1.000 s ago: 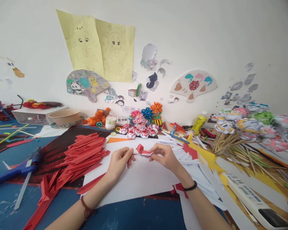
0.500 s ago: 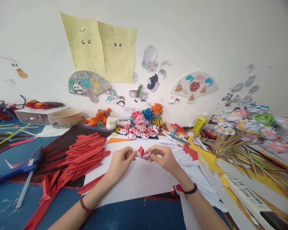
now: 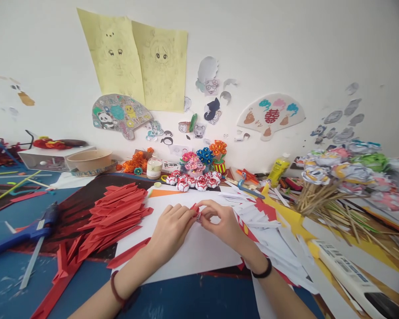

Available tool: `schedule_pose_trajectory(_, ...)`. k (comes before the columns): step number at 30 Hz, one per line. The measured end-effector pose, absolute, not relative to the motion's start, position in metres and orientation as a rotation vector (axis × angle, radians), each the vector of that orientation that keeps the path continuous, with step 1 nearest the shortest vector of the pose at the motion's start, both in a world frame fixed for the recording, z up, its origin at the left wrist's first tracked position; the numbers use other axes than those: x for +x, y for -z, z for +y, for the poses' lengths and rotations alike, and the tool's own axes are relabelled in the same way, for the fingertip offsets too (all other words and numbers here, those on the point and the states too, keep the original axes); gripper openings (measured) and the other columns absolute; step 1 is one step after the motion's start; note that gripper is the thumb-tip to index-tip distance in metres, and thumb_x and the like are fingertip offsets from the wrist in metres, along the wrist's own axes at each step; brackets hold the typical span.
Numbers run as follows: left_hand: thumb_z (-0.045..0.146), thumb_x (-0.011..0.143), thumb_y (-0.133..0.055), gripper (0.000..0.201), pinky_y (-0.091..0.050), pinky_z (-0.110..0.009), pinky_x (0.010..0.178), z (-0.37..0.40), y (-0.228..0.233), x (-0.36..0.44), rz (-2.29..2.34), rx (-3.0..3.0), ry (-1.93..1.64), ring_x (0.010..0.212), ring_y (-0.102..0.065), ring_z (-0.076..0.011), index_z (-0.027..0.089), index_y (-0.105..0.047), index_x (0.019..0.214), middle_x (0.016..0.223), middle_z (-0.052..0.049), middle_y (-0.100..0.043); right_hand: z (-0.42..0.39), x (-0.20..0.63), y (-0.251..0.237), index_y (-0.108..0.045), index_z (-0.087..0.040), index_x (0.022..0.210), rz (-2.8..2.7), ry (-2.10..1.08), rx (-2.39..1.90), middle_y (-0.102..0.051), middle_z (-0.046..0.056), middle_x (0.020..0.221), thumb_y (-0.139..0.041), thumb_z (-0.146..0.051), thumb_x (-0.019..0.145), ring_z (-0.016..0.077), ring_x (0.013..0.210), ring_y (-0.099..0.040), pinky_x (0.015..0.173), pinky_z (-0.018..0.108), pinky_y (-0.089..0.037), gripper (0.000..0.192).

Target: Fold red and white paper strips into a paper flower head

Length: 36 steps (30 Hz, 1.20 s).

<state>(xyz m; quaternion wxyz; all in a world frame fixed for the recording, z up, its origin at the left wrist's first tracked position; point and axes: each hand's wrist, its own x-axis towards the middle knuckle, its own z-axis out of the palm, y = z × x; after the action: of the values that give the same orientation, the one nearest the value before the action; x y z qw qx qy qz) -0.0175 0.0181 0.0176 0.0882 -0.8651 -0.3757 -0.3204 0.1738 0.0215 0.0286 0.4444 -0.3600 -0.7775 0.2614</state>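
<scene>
1. Folded red-and-white paper piece [image 3: 196,210]: it sits pinched between both hands over the white sheet [image 3: 193,248], near the middle of the desk, at about 12 o'clock from the wrists.
2. Left hand [image 3: 171,230] has its fingers curled narrow, the tips pressed onto the left side of the piece. Right hand [image 3: 221,223] closes thumb and forefinger on its right side, so the two hands meet on it.
3. Step in hand, as I judge it: a small fold or tuck is being pressed tight on one paper unit. Most of the piece is hidden by the fingers, so the exact fold cannot be told.
4. Next move, by my judgement, calls for a firm, even pinch along the crease without tearing the thin paper, and a steady grip from the other hand so the piece does not twist.
5. Counts: two hands, one piece held. One pile of folded red strips [image 3: 115,212] lies at 9 o'clock from the hands; the strips overlap too much to count.
6. One heap of white strips [image 3: 269,230] lies at 3 o'clock, also uncountable.
7. Finished red-and-white paper flowers [image 3: 193,181] stand in a cluster at 12 o'clock; I make out about six, some hidden behind others.
8. One blue glue gun [image 3: 23,232] lies far out at 9 o'clock, and one yellow glue bottle [image 3: 277,169] stands at 2 o'clock.
</scene>
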Motion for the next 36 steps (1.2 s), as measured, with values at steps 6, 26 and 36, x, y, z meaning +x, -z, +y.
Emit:
schedule_pose_trajectory(6,0.026,0.101,-0.04,0.022,-0.032,-0.033,0.066,0.022,-0.013,-0.021,-1.081,-2.578,0.919,0.075,-0.053,-0.0178,0.02,-0.061,0.105,0.083,-0.004,-0.066,0.02,0.176,-0.03,-0.059,-0.025,0.115,-2.02,-0.545,-0.878,-0.07,-0.002,0.079,-0.055,-0.011,0.084,0.0133,0.071,-0.067,0.072,0.025,-0.054,0.034)
schedule_pose_trajectory(26,0.017,0.095,-0.043,0.021,-0.03,-0.031,0.06,0.017,-0.012,-0.018,-0.957,-2.474,0.883,0.065,-0.049,-0.016,0.017,-0.056,0.079,0.066,-0.001,-0.056,0.019,0.174,-0.02,-0.063,-0.022,0.098,-2.073,-0.379,-0.822,-0.069,0.002,0.085,-0.053,-0.011,0.088,0.0156,0.075,-0.066,0.072,0.027,-0.053,0.018)
schedule_pose_trajectory(36,0.017,0.094,-0.043,0.021,-0.031,-0.031,0.058,0.014,-0.014,-0.018,-0.928,-2.558,0.854,0.066,-0.048,-0.0162,0.018,-0.061,0.082,0.07,-0.002,-0.058,0.024,0.178,-0.011,-0.061,-0.019,0.078,-2.093,-0.387,-0.716,-0.068,0.005,0.083,-0.049,-0.006,0.088,0.0169,0.074,-0.062,0.069,0.028,-0.05,0.02)
